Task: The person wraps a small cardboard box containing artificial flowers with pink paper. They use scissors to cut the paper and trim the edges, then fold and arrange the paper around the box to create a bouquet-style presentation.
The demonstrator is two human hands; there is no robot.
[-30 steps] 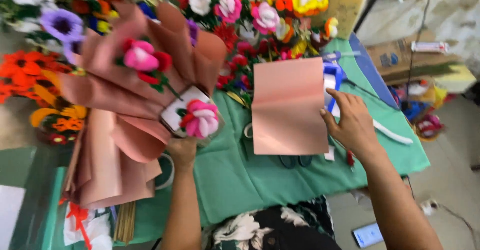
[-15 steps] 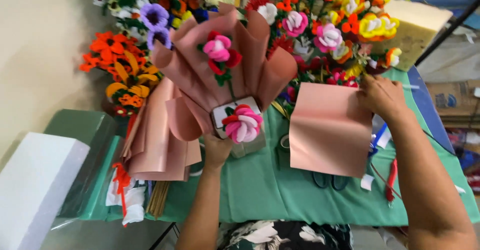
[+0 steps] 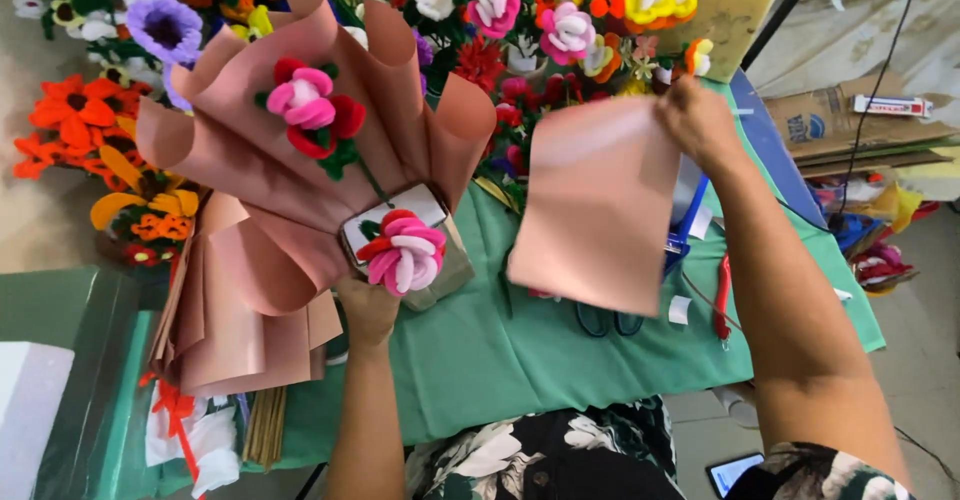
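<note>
My left hand (image 3: 368, 308) grips the base of a bouquet (image 3: 300, 170) wrapped in dusty-pink paper and holds it upright over the green table (image 3: 520, 350). Two handmade pink-and-red flowers show in it, one high (image 3: 308, 108) and one low (image 3: 402, 252) beside a small white-edged card. My right hand (image 3: 698, 120) pinches the top corner of a loose pink paper sheet (image 3: 598, 205), which hangs in the air to the right of the bouquet, apart from it.
Rows of colourful handmade flowers (image 3: 560, 30) stand along the table's far edge, orange ones (image 3: 80, 120) at left. A stack of pink sheets (image 3: 250, 350) lies left. Scissors (image 3: 605, 320) and red pliers (image 3: 722, 300) lie under the hanging sheet. Cardboard boxes (image 3: 860, 125) sit right.
My right hand has lifted the pink sheet higher off the table. The bouquet has risen and come closer to me in my left hand.
</note>
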